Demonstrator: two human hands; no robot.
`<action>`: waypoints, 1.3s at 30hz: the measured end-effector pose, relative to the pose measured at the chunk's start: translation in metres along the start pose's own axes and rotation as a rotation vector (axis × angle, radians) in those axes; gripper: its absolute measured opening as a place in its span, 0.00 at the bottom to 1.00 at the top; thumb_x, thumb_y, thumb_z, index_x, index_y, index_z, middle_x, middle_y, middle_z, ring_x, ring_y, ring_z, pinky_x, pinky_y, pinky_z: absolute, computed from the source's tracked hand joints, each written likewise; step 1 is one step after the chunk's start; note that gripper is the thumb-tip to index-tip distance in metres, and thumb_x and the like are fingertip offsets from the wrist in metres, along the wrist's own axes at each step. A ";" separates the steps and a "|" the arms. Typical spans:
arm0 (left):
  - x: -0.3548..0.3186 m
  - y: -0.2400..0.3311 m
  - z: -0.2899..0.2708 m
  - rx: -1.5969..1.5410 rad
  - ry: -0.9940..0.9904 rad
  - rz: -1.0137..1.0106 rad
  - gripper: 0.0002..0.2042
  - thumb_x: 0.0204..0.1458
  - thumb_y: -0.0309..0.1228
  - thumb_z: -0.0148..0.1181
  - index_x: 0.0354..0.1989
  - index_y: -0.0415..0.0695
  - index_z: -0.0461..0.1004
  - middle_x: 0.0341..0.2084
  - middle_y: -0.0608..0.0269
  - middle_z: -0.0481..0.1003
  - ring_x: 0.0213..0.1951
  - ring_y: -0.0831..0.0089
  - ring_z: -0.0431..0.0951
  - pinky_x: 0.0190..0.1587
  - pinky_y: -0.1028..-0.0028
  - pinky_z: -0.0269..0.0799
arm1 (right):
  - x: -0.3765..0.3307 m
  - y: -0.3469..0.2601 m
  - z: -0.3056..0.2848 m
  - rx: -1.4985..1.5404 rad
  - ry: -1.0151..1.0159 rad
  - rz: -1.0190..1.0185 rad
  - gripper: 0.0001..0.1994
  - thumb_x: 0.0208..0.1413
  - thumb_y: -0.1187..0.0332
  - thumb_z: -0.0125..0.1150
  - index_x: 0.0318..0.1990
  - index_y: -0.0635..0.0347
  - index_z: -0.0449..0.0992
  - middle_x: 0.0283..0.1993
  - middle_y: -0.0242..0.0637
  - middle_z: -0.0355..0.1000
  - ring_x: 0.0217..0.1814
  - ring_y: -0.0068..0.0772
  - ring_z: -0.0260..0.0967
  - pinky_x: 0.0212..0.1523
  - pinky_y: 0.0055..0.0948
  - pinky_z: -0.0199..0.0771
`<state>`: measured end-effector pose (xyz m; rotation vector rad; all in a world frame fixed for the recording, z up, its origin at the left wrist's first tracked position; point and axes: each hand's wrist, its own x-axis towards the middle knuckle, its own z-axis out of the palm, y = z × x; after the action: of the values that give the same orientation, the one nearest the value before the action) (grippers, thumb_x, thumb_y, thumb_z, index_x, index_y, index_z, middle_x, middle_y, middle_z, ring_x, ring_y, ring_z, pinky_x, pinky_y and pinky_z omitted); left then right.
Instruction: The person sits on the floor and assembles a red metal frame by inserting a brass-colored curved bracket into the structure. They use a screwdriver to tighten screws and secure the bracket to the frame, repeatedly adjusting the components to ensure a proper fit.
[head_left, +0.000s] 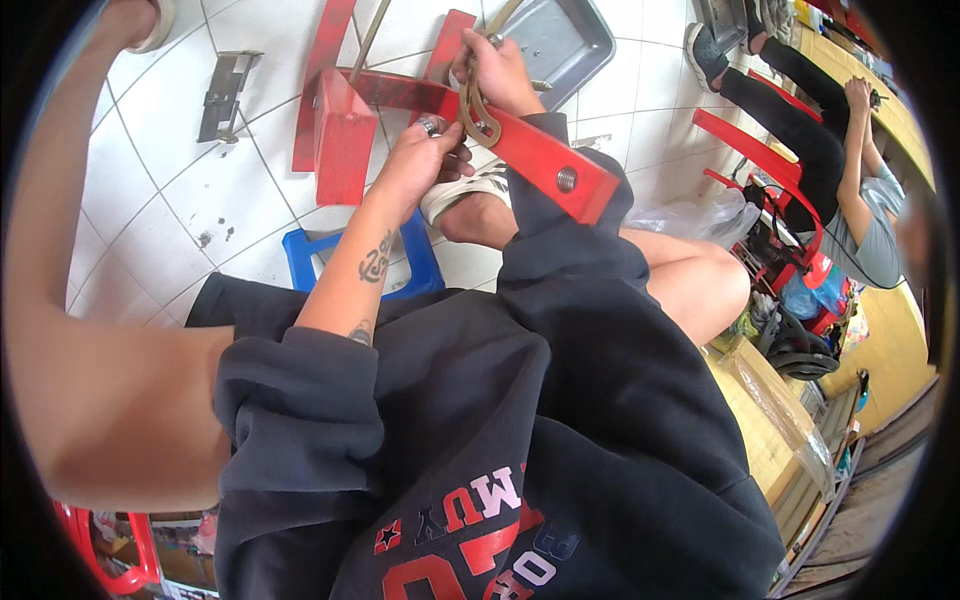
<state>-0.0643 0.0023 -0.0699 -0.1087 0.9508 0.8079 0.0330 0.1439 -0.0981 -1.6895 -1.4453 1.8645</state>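
Observation:
In front of me stands a red metal frame [400, 92] with a beam running to the right, a threaded hole near that end. My right hand [500, 75] is wrapped round a brass-coloured curved metal bracket [476, 105]. The bracket's slotted lower end lies against the beam, round a small bolt [481, 127]. Close by on the left, my left hand [425, 160] has its fingers pinched together at the beam's edge by that bolt. Whatever may be between those fingertips is too small or hidden to name.
Beyond the frame a grey metal tray [575, 55] rests on the white tiled floor. A metal bracket [226, 97] lies at the left. Under my left forearm is a blue plastic stool [300, 262]. At right another person sits near red chairs [745, 140], plastic bags and a wooden bench.

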 end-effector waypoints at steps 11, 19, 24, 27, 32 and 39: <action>0.004 -0.003 -0.018 -0.329 -0.153 -0.149 0.12 0.64 0.36 0.48 0.47 0.42 0.71 0.35 0.63 0.77 0.31 0.76 0.78 0.38 0.77 0.75 | 0.008 -0.001 -0.003 -0.079 0.191 -0.105 0.19 0.65 0.62 0.48 0.25 0.65 0.71 0.17 0.38 0.70 0.18 0.28 0.67 0.21 0.31 0.66; 0.011 -0.001 -0.019 -0.237 -0.174 -0.109 0.11 0.60 0.36 0.55 0.45 0.43 0.72 0.35 0.63 0.78 0.31 0.77 0.79 0.38 0.79 0.75 | 0.009 -0.010 0.007 -0.061 -0.004 -0.069 0.19 0.67 0.63 0.43 0.23 0.65 0.67 0.15 0.36 0.67 0.17 0.26 0.64 0.20 0.30 0.63; 0.019 -0.007 -0.024 -0.289 -0.201 -0.130 0.14 0.62 0.40 0.51 0.45 0.43 0.73 0.33 0.64 0.79 0.30 0.77 0.78 0.36 0.79 0.75 | 0.004 -0.022 0.010 -0.031 0.083 -0.107 0.15 0.65 0.65 0.41 0.27 0.61 0.65 0.17 0.35 0.65 0.21 0.24 0.59 0.28 0.27 0.59; 0.021 -0.009 -0.021 -0.314 -0.170 -0.143 0.13 0.63 0.41 0.50 0.44 0.44 0.74 0.33 0.64 0.79 0.28 0.78 0.78 0.33 0.79 0.74 | 0.005 -0.023 0.010 -0.024 0.127 -0.130 0.15 0.65 0.65 0.42 0.26 0.61 0.65 0.17 0.35 0.65 0.21 0.24 0.59 0.27 0.27 0.59; 0.019 -0.003 -0.018 -0.376 -0.128 -0.165 0.16 0.64 0.41 0.51 0.41 0.39 0.74 0.29 0.58 0.77 0.24 0.74 0.77 0.28 0.79 0.73 | 0.006 -0.019 0.009 -0.020 0.147 -0.173 0.15 0.65 0.64 0.42 0.27 0.61 0.65 0.17 0.36 0.66 0.20 0.24 0.60 0.26 0.26 0.59; 0.021 -0.002 -0.020 -0.365 -0.207 -0.192 0.17 0.63 0.40 0.45 0.52 0.43 0.70 0.40 0.65 0.79 0.27 0.77 0.77 0.31 0.79 0.71 | 0.005 -0.022 0.006 0.008 0.169 -0.231 0.15 0.67 0.64 0.45 0.28 0.60 0.64 0.17 0.34 0.66 0.18 0.22 0.61 0.21 0.25 0.60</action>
<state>-0.0698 0.0042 -0.0978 -0.4182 0.5808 0.7904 0.0170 0.1549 -0.0852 -1.5593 -1.4900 1.5666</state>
